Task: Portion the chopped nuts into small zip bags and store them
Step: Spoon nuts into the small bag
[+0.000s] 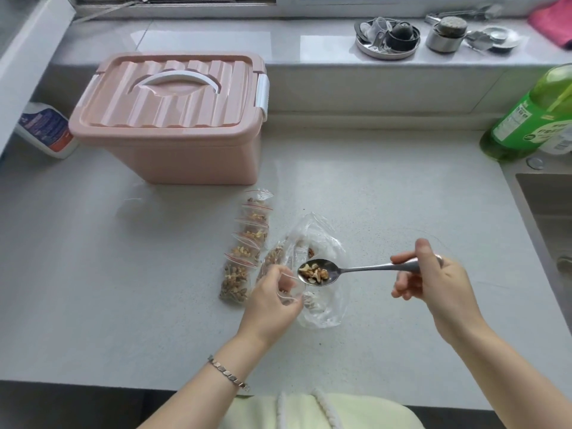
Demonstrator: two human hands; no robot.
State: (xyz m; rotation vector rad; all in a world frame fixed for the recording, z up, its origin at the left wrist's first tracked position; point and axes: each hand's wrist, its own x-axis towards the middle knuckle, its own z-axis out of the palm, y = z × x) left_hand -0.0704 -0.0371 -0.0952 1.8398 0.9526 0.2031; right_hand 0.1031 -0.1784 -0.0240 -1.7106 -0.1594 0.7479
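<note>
My right hand grips the handle of a metal spoon whose bowl carries a heap of chopped nuts. The spoon bowl hovers right beside my left hand, which pinches a small clear zip bag at its mouth. Under the spoon lies a larger crumpled clear bag with a few nut pieces inside. To the left, several small filled zip bags with red seals lie overlapping in a row on the counter. A pink lidded storage box stands shut behind them.
A white bottle lies left of the box. A green bottle stands at the right by the sink. Metal dishes and lids sit on the window ledge. A faint clear bag lies on the grey counter.
</note>
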